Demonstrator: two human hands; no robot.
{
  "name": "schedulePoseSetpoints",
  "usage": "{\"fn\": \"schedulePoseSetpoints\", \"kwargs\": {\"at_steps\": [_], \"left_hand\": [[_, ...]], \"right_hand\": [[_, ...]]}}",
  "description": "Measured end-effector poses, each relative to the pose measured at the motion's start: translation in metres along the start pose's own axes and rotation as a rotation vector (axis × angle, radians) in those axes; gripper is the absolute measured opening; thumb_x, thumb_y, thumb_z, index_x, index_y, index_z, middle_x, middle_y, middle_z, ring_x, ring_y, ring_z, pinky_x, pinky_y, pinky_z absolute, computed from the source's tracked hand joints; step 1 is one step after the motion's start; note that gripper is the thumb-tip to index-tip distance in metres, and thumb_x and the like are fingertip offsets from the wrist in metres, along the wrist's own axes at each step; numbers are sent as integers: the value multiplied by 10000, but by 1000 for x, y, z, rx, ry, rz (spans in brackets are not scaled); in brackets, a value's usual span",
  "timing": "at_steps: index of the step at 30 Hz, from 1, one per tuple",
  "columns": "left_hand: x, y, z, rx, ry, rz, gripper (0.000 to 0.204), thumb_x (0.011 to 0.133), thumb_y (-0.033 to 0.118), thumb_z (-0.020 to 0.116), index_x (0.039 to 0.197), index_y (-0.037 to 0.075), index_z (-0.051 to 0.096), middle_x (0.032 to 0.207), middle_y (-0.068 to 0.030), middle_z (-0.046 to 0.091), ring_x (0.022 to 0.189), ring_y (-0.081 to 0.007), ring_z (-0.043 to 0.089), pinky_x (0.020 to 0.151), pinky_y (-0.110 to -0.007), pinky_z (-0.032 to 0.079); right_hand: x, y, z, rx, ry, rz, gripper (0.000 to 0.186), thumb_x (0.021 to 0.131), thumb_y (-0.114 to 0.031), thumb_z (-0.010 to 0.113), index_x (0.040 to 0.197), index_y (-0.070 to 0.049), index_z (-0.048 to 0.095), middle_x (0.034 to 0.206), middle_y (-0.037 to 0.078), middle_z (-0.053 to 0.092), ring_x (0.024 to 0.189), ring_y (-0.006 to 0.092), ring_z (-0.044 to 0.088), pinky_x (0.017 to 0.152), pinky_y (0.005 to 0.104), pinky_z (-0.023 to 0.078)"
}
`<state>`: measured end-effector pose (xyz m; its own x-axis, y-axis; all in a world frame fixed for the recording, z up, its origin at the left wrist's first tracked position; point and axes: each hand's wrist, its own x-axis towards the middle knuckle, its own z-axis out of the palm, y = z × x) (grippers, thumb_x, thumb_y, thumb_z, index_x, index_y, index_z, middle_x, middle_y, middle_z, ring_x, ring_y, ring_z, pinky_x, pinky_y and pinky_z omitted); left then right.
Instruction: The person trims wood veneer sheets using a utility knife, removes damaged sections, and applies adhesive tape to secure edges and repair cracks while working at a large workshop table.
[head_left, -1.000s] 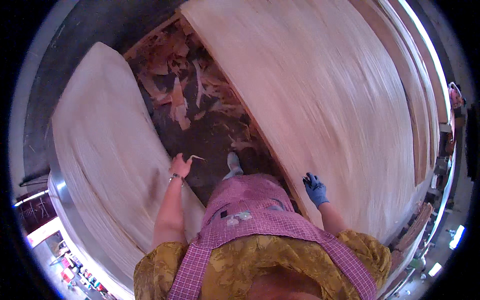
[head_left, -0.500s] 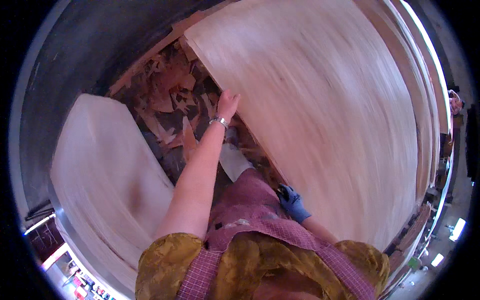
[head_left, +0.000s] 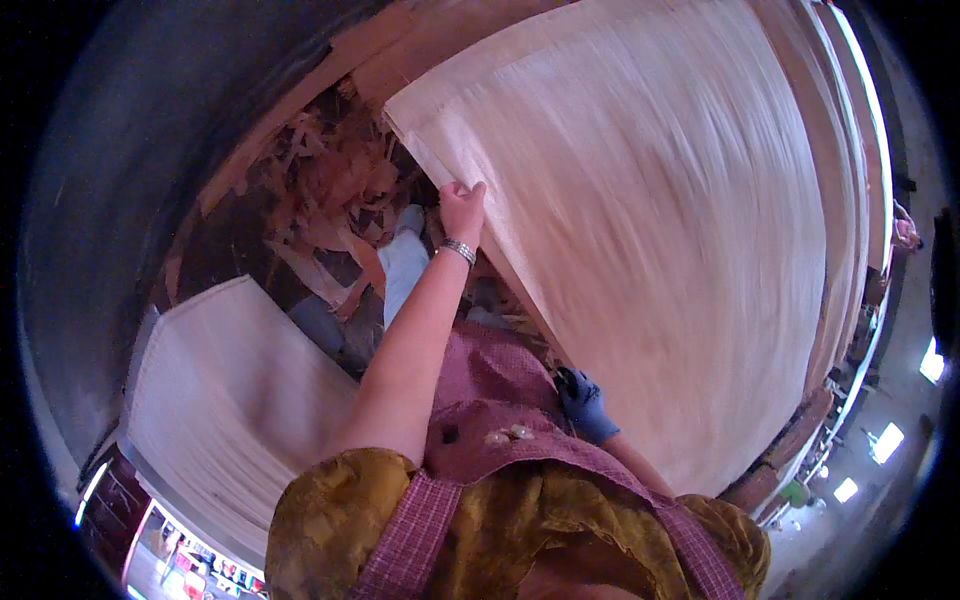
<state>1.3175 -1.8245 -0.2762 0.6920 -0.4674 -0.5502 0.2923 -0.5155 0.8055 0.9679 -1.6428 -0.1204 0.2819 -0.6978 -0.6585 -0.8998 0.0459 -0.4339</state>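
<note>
My bare left hand point(head_left: 461, 205), with a metal watch at the wrist, grips the near-left edge of a large pale wood veneer sheet point(head_left: 640, 220). My right hand point(head_left: 580, 398), in a blue glove with dark fingertips, is closed beside the same edge lower down; what is in its fingers I cannot make out. A smaller pale sheet point(head_left: 230, 370) lies at lower left, bent in the fisheye view. Reddish torn veneer scraps point(head_left: 330, 170) cover the dark floor between the sheets, where my foot point(head_left: 408, 225) shows.
A broad dark surface point(head_left: 120, 190) curves along the left. More layered sheets point(head_left: 845, 200) line the right side, with a person in pink point(head_left: 905, 230) beyond them. Wooden boards point(head_left: 340, 45) lie along the top. A cluttered bright area point(head_left: 190, 560) shows at lower left.
My left hand has moved up and right from beside the left sheet onto the right sheet's edge. My right hand has moved left to that edge. My leg has stepped forward.
</note>
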Motion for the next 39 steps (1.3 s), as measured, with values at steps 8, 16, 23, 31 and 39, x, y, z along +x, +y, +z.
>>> {"fn": "schedulePoseSetpoints", "kwargs": {"at_steps": [8,16,23,31,39], "left_hand": [[98,10,-34,-256,7,-88,337,809,303,783,844,9,623,807,-30,639,747,-134,574,705,-289,478],[132,22,-52,-31,-114,-224,295,820,282,786,877,43,624,871,-21,667,793,-121,586,747,-292,476],[130,-1,-50,36,-18,-135,341,791,310,790,777,12,625,823,-94,634,766,-221,580,732,-370,481],[123,26,-48,-70,53,-79,350,787,313,800,829,18,615,819,-81,639,739,-195,593,693,-332,496],[123,33,-49,214,119,43,372,751,357,813,811,34,638,795,-99,670,718,-222,624,679,-352,509]], "right_hand": [[81,-107,16,105,64,-19,292,916,-275,628,1143,-93,643,1053,185,669,982,372,643,842,429,525],[129,-207,5,90,14,68,340,912,-295,642,1175,-81,636,1087,175,673,1011,356,647,861,422,521],[136,-211,2,84,-47,103,339,911,-283,636,1176,-71,632,1116,188,662,1036,364,638,876,435,514],[148,-201,-1,39,-31,30,340,900,-268,646,1179,-75,629,1115,182,664,1024,365,637,872,434,513],[136,-184,-7,76,-13,64,311,909,-252,643,1163,-72,639,1090,184,670,1004,356,649,850,418,519]]}}
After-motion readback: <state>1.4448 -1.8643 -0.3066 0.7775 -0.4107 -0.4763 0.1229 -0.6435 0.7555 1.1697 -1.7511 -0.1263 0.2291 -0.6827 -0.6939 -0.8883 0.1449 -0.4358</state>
